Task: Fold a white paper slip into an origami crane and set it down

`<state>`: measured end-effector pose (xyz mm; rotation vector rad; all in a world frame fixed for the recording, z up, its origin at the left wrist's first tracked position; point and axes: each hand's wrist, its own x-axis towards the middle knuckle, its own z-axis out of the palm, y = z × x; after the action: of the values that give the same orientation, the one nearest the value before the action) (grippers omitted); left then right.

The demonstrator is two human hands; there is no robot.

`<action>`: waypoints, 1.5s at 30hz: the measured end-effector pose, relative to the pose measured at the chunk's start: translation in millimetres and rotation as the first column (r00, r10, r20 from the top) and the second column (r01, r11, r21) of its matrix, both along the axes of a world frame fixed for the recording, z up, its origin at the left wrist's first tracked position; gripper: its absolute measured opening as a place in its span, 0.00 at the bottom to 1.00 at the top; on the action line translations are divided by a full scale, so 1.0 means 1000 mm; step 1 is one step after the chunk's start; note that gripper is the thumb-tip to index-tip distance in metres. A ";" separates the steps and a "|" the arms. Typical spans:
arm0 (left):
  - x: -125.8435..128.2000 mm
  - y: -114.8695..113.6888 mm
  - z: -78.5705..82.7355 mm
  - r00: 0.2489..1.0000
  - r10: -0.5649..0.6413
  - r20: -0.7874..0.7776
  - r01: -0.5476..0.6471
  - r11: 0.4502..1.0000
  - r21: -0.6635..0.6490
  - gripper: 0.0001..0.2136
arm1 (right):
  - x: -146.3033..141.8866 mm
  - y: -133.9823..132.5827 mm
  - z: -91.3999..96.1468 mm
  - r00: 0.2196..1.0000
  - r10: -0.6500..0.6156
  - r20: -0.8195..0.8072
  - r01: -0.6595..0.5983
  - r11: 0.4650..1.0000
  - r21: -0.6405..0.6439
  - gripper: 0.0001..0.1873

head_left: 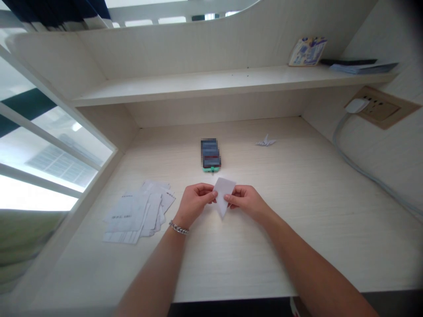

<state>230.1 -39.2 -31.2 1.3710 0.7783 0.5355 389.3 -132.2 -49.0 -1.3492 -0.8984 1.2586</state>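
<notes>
Between my two hands is a small piece of folded white paper [224, 189], kite-shaped with its point toward me. My left hand [200, 198] pinches its left edge between thumb and fingers; a silver chain bracelet [179, 227] circles that wrist. On the opposite edge, my right hand [246, 200] grips the paper with the thumb on top. Just beyond the hands lies a phone [210, 154] with a green lower edge, its screen blurred. A folded paper crane [266, 141] rests farther back to the right.
Loose white paper sheets [132, 215], some printed, overlap on the desk at left. A shelf [198, 86] spans the back, holding a small colourful packet [308, 51] and flat dark items at right. A grey cable [363, 171] runs from the wall socket [385, 108].
</notes>
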 end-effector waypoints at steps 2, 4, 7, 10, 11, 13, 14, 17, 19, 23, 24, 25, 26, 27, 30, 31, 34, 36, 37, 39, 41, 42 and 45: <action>-0.001 0.000 0.001 0.999 -0.035 -0.015 0.035 0.999 0.009 0.11 | 0.005 -0.001 0.004 0.999 -0.038 -0.007 0.038 0.999 0.035 0.16; -0.002 0.000 0.000 0.997 -0.070 -0.029 0.071 0.997 0.021 0.10 | 0.009 -0.002 0.006 0.999 -0.048 0.002 0.047 0.998 0.043 0.14; -0.003 0.001 -0.001 0.996 -0.085 -0.042 0.087 0.995 0.053 0.10 | 0.012 -0.004 0.006 0.999 -0.009 0.044 0.008 1.000 0.014 0.10; -0.004 0.002 0.000 0.995 -0.089 -0.048 0.093 0.993 0.074 0.09 | 0.012 -0.005 0.007 0.998 0.035 0.060 -0.036 0.999 0.017 0.09; -0.004 0.002 0.000 0.995 -0.094 -0.045 0.097 0.992 0.075 0.09 | 0.011 -0.005 0.008 0.998 0.047 0.053 -0.048 0.999 0.025 0.09; -0.005 0.002 0.002 0.995 -0.097 -0.034 0.099 0.993 0.069 0.08 | 0.009 -0.005 0.010 0.997 0.068 0.022 -0.069 0.997 0.036 0.13; -0.005 0.002 0.003 0.995 -0.095 -0.026 0.096 0.993 0.062 0.08 | 0.008 -0.005 0.011 0.997 0.080 0.001 -0.080 0.996 0.037 0.14; -0.005 0.002 0.004 0.998 -0.066 0.002 0.066 0.997 0.042 0.08 | 0.006 -0.006 0.010 0.992 0.097 -0.079 -0.095 0.995 0.022 0.16; -0.006 0.002 0.004 0.999 -0.038 0.029 0.037 0.999 0.034 0.07 | 0.005 -0.006 0.009 0.986 0.083 -0.143 -0.081 0.997 0.016 0.16; -0.007 0.002 0.003 0.997 -0.023 0.080 0.021 1.000 0.019 0.05 | 0.004 -0.006 0.006 0.972 0.067 -0.227 -0.060 0.998 0.036 0.14; -0.007 0.002 0.003 0.996 -0.027 0.086 0.026 1.000 0.018 0.05 | 0.004 -0.006 0.006 0.971 0.065 -0.231 -0.057 0.998 0.040 0.13; -0.008 0.002 0.002 0.996 -0.034 0.088 0.032 0.999 0.020 0.06 | 0.004 -0.006 0.006 0.972 0.062 -0.227 -0.054 0.998 0.041 0.13; -0.008 0.002 0.003 0.995 -0.043 0.086 0.041 0.999 0.026 0.06 | 0.004 -0.006 0.007 0.975 0.060 -0.214 -0.052 0.998 0.042 0.13; -0.007 0.002 0.003 0.996 -0.052 0.078 0.049 0.998 0.038 0.06 | 0.004 -0.006 0.008 0.979 0.060 -0.196 -0.052 0.998 0.042 0.13; -0.007 0.002 0.004 0.998 -0.064 0.028 0.061 0.993 0.102 0.06 | 0.005 -0.007 0.011 0.986 0.081 -0.146 -0.074 0.996 0.055 0.15; -0.007 0.002 0.004 0.998 -0.064 0.007 0.062 0.990 0.129 0.06 | 0.005 -0.007 0.012 0.985 0.098 -0.140 -0.089 0.994 0.064 0.16; -0.007 0.001 0.004 0.997 -0.060 -0.047 0.069 0.972 0.222 0.07 | 0.003 -0.007 0.015 0.980 0.141 -0.143 -0.133 0.989 0.064 0.20; -0.006 0.000 0.004 0.995 -0.066 -0.074 0.084 0.957 0.279 0.07 | -0.001 -0.006 0.015 0.984 0.104 -0.143 -0.101 0.995 0.025 0.18; -0.006 -0.001 0.005 0.994 -0.072 -0.084 0.094 0.950 0.298 0.07 | -0.003 -0.005 0.014 0.988 0.063 -0.140 -0.063 0.998 0.001 0.17; -0.006 -0.002 0.005 0.992 -0.082 -0.098 0.110 0.941 0.320 0.07 | -0.006 -0.003 0.011 0.993 0.001 -0.114 -0.004 1.000 -0.022 0.16; -0.005 -0.003 0.005 0.991 -0.081 -0.105 0.111 0.939 0.326 0.07 | -0.008 -0.002 0.007 0.996 -0.003 -0.085 0.002 1.000 -0.016 0.14; -0.005 -0.003 0.004 0.992 -0.075 -0.103 0.105 0.941 0.321 0.07 | -0.008 -0.001 0.005 0.997 0.002 -0.076 -0.003 1.000 -0.014 0.14; -0.004 -0.003 0.002 0.996 -0.063 -0.070 0.080 0.961 0.266 0.09 | -0.007 -0.001 0.001 0.997 0.009 -0.074 -0.011 1.000 -0.024 0.13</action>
<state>226.3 -42.2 -29.3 1.6669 0.7203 0.5595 382.2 -132.9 -47.7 -1.3100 -0.8419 1.3218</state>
